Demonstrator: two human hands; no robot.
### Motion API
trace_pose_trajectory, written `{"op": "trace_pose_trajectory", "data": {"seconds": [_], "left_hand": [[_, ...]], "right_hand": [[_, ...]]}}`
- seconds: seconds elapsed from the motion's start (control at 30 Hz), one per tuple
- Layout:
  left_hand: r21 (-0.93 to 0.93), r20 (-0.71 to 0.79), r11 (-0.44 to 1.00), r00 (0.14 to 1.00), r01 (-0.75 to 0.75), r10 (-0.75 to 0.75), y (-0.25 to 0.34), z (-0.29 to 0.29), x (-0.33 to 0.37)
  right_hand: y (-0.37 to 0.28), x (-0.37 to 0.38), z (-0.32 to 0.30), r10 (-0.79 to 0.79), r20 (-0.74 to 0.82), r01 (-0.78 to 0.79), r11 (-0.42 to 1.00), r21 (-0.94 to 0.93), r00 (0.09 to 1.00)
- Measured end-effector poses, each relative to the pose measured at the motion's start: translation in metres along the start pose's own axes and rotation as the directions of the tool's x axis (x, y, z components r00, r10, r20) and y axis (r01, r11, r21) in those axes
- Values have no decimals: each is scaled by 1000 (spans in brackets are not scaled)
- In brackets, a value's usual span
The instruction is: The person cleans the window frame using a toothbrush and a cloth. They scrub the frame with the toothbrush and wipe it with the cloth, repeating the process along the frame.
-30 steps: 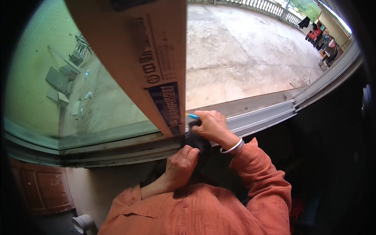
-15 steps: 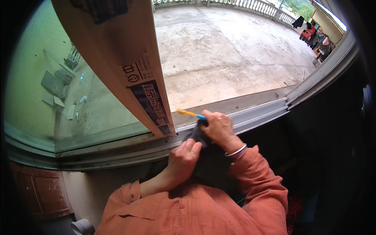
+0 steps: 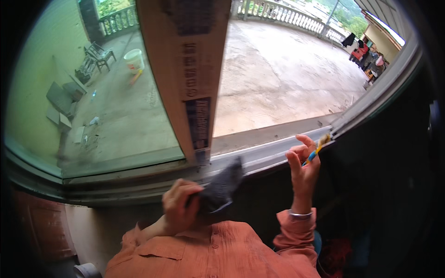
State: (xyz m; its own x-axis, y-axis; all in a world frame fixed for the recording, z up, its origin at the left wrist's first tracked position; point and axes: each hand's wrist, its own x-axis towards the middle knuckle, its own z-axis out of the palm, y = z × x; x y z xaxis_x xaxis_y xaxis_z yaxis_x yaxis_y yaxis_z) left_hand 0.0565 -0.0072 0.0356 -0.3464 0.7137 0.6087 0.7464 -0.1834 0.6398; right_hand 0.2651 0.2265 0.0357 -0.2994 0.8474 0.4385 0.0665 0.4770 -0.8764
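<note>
A dark grey cloth [image 3: 222, 187] hangs from my closed left hand [image 3: 180, 204], over the inner edge of the window sill. It is blurred and stands partly upright. Away to the right, my right hand [image 3: 306, 171] is raised beside the sliding window track [image 3: 269, 156]. Its thumb and index finger stick out, while a toothbrush [image 3: 311, 156] with a blue and yellow handle lies across the other fingers. The worn yellowish bristles point up toward the right end of the track. Cloth and toothbrush are apart.
The window frame post [image 3: 187, 83], in brown printed film, stands above the track, with a green-tinted pane [image 3: 125, 116] to its left. Outside, a concrete terrace [image 3: 278, 74] holds a bucket [image 3: 133, 60], a chair [image 3: 101, 55] and hung clothes [image 3: 361, 53]. A balustrade [image 3: 287, 21] runs behind.
My hands have parted. The right hand has let go of the cloth and moved right with the toothbrush; the left has drawn the cloth slightly left and down. The view has shifted.
</note>
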Motion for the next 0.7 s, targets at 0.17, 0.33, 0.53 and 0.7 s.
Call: {"op": "trace_pose_trajectory", "data": {"seconds": [0.17, 0.33, 0.53, 0.7], "left_hand": [[189, -183, 981, 983, 52, -17, -6, -78, -26], [208, -329, 960, 938, 185, -110, -11, -115, -56], [187, -433, 948, 888, 258, -156, -15, -139, -67], [130, -557, 940, 807, 316, -194, -11, -157, -77]], "right_hand": [[-50, -15, 130, -193, 4, 193, 980, 55, 981], [-70, -27, 198, -372, -175, 359, 928, -98, 912], [-68, -16, 187, -464, -108, 430, 870, -241, 879], [-56, -12, 174, -421, -152, 365, 882, -297, 895]]}}
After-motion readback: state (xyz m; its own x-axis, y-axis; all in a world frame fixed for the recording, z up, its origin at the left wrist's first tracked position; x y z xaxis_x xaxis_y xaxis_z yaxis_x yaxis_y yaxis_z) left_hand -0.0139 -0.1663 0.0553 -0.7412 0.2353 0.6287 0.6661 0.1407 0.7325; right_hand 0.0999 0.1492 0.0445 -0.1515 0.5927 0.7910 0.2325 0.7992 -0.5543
